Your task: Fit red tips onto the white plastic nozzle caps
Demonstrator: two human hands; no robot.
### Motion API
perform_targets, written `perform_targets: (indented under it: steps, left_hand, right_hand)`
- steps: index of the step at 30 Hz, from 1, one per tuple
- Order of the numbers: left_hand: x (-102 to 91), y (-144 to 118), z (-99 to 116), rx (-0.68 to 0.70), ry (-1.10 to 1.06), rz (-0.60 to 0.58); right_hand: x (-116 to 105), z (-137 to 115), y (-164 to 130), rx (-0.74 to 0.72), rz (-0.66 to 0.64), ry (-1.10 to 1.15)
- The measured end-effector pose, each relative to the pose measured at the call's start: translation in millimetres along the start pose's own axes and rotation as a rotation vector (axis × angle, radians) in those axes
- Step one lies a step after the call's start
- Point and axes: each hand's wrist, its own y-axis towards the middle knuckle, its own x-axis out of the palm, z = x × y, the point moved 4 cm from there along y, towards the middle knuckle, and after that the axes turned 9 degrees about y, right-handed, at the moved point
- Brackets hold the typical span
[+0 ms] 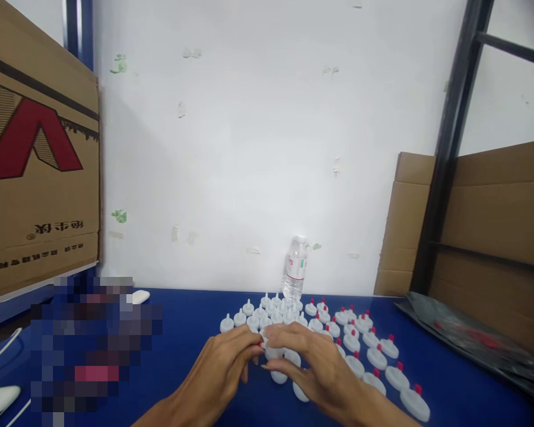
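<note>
My left hand is closed in a pinch, with a bit of a small red tip cap showing at its fingertips. Against it, my right hand curls its fingers and thumb around a white spouted lid, partly hidden by the fingers. Just beyond the hands stand several white spouted lids with bare spouts. To the right, several more lids carry red tips and are spread in loose rows. A few white lids sit beneath my right hand, partly covered by it.
A clear water bottle stands behind the lids against the white wall. At right lies a dark plastic bag beside cardboard. A large printed carton rises at left. White cables and a blurred-out area lie on the blue table.
</note>
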Motion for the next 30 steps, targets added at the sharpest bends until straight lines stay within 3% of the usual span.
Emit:
perform_targets:
  steps: [6,17,24,26,30]
  left_hand:
    - [3.2,-3,8,-0.048,-0.176,-0.011]
    - [-3.9,-1,12,-0.010,-0.016,-0.074]
    - [-26.9,6,15,-0.063,0.235,-0.017]
    - [-35.8,6,8,-0.129,0.291,0.016]
    - [-48.3,5,-8,-0.226,0.336,0.077]
  right_hand:
    - [-4,-10,4,-0.089,0.029,0.001]
    - [-1,-15,1,-0.135,-0.051,-0.147]
    - [-5,11,3,0.017,-0.329,-0.440]
    - [-13,26,1,0.122,-0.333,-0.457]
    - [-34,58,-7,0.356,-0.225,-0.461]
